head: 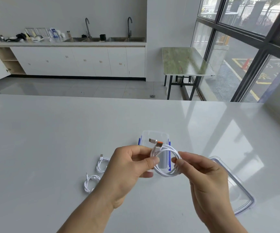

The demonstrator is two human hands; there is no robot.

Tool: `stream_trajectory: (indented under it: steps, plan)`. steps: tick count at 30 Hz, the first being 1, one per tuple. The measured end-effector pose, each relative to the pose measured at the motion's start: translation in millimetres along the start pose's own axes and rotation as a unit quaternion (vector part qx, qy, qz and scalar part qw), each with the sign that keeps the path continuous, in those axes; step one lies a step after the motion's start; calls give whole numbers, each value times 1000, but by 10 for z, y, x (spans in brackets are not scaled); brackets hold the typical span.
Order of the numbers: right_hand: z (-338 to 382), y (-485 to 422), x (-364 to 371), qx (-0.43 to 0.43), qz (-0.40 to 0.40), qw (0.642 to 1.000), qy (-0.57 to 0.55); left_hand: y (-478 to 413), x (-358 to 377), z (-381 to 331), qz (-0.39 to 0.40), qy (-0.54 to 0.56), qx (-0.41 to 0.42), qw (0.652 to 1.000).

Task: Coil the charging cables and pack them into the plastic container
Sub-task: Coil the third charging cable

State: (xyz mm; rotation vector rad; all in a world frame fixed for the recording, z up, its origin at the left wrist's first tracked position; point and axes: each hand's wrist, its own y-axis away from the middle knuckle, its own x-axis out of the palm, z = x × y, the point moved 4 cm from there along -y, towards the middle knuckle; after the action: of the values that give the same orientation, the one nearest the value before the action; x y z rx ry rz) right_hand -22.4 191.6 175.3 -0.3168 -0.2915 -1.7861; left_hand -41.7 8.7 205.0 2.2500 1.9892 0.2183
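Observation:
A white charging cable (166,173) is wound into a loop and held in the air just above the clear plastic container (155,135) with blue clips. My left hand (129,167) pinches the loop on its left side, near the two plugs that stick up. My right hand (201,172) pinches the loop's right side. Two more white cables lie loosely bundled on the table to the left, one (102,163) nearer the container and one (90,182) closer to me.
The container's clear lid (236,187) with a blue rim lies flat on the white table (52,140) to the right, partly behind my right hand. Beyond the table's far edge are a floor, a sink counter and a small green table.

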Motion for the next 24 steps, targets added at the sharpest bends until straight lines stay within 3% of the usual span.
stream_trajectory:
  steps: [7,12,17,21,24]
  plan:
    - [-97,80,69,29,-6,999,19,109,142,87,-65,28,17,997]
    - [-11,17,62,81,65,995,0,98,108,23,-30,34,1,999]
    - [-70,-35,20,136,56,988,-47,78,105,-9,-9,63,-7,998]
    - [-52,-72,-29,110,35,993,-29,85,128,33,3,61,-17,998]
    - [-6,-79,-25,110,71,991,14,92,138,83,17,56,-34,998]
